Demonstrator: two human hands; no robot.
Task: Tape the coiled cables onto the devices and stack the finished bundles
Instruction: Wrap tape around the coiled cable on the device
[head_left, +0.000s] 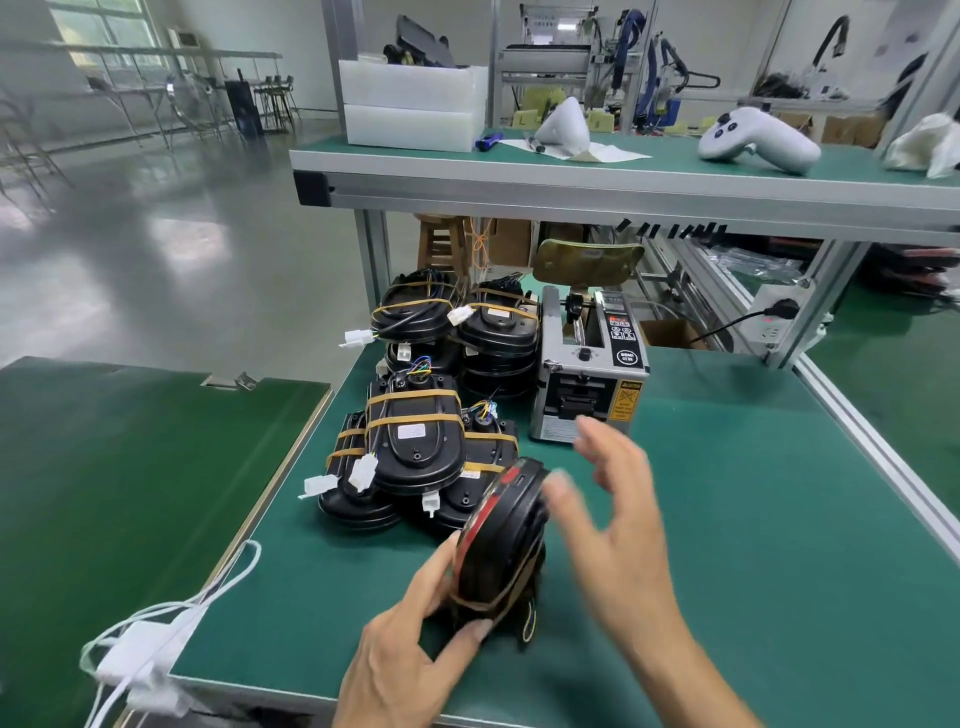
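While gripping device (501, 540), left hand (410, 639).

Green bench (727, 519) carries stacked taped devices (415, 452) and a tape dispenser (587, 384).

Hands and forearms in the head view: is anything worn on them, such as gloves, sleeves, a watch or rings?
Nothing worn shows. The left hand and the right hand are bare, without gloves, and both forearms are uncovered down to the bottom edge of the picture, with no sleeve cuffs. No watch, band or ring can be made out, though the right hand is motion-blurred, so small items could be missed.
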